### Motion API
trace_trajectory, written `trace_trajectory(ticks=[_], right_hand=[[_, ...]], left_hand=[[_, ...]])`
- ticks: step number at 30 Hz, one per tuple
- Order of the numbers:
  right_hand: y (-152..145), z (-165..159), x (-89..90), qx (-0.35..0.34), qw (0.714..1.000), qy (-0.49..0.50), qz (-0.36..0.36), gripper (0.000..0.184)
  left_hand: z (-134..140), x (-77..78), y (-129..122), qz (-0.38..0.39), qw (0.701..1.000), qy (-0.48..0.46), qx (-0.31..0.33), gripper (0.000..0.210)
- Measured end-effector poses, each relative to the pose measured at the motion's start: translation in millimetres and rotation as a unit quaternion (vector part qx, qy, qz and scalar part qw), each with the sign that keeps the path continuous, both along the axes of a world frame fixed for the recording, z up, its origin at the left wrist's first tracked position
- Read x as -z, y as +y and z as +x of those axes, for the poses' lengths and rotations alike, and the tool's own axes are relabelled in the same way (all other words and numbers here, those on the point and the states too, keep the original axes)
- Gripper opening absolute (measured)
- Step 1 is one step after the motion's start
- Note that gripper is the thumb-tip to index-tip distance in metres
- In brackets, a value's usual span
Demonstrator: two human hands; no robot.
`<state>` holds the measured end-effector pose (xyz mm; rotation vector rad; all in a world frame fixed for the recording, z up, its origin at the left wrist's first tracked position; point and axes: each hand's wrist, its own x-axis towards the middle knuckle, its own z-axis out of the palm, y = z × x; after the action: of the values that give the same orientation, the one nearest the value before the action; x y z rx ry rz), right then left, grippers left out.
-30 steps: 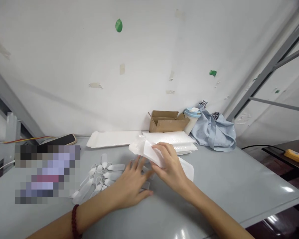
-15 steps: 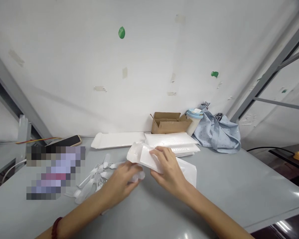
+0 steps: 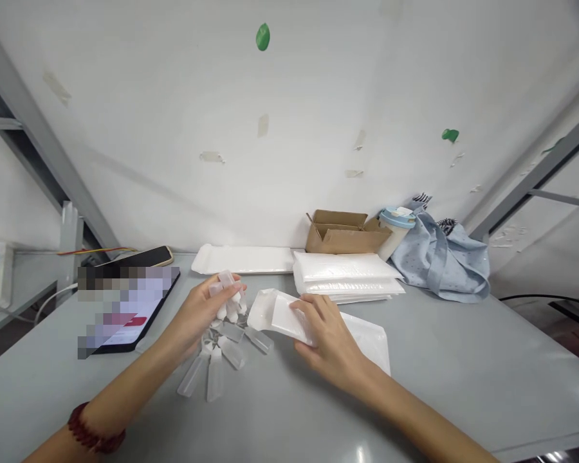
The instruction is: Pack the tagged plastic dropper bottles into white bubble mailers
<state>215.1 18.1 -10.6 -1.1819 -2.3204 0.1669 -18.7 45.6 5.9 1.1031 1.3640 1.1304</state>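
Note:
My left hand point(image 3: 193, 318) is closed around a bunch of translucent plastic tubes point(image 3: 228, 281) with white ends, raised just above the table. Below and beside it, several more such tubes point(image 3: 215, 379) dangle or lie spread out, with thin white strings among them; which ones hang from the bunch I cannot tell. My right hand point(image 3: 332, 341) grips a white padded envelope point(image 3: 374, 341) near its mouth, thumb beneath and fingers on top. The envelope's flap point(image 3: 263, 308) is folded open towards the tubes. Its inside is hidden from me.
Along the wall, a stack of white padded envelopes point(image 3: 347, 270) and another flat one point(image 3: 246, 260) lie on the grey table point(image 3: 289, 424). Behind are a cardboard box point(image 3: 352, 241), a lidded cup point(image 3: 395, 225) and a light-blue cloth bag point(image 3: 444, 257). Left are a lit phone point(image 3: 139, 315) and a dark phone-like device point(image 3: 145, 260).
My left hand has lifted and turned, and now holds the bunch of tubes up. The tubes below have been drawn towards the envelope. My right hand keeps its grip. The view has shifted slightly.

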Motion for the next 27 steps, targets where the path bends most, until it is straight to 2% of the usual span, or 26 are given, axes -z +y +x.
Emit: trace_trajectory(ticks=[2, 5, 8, 13, 17, 19, 23, 27], right_hand=[[-1, -3, 4.5, -0.009, 1.000, -0.014, -0.012, 0.051], [-2, -5, 8.7, -0.011, 1.000, -0.019, -0.020, 0.051], [-2, -5, 9.1, -0.003, 1.000, -0.006, -0.020, 0.050], [0, -3, 7.7, 0.001, 1.000, 0.013, -0.013, 0.050], [0, -3, 6.3, 0.000, 1.000, 0.020, -0.012, 0.050], [-1, -3, 5.3, 0.000, 1.000, 0.024, -0.011, 0.050], [-3, -4, 2.9, 0.000, 0.999, 0.031, -0.009, 0.052], [-4, -4, 0.0, 0.004, 0.999, 0.044, -0.010, 0.051]], left_hand=[[1, -0.2, -1, 0.015, 0.999, 0.032, -0.023, 0.040], [1, -1.5, -3, 0.019, 0.998, 0.050, -0.017, 0.036], [-2, -3.9, -2, 0.009, 0.999, 0.048, -0.016, 0.036], [-6, -7.1, 1, 0.011, 0.995, 0.088, -0.051, 0.035], [-7, -9.4, -1, 0.082, 0.975, 0.178, -0.101, 0.033], [-6, -10.5, -4, 0.126, 0.968, 0.184, -0.114, 0.033], [-3, -12.4, -12, 0.163, 0.977, 0.118, -0.072, 0.035], [5, -9.8, -17, 0.150, 0.972, 0.182, -0.011, 0.032]])
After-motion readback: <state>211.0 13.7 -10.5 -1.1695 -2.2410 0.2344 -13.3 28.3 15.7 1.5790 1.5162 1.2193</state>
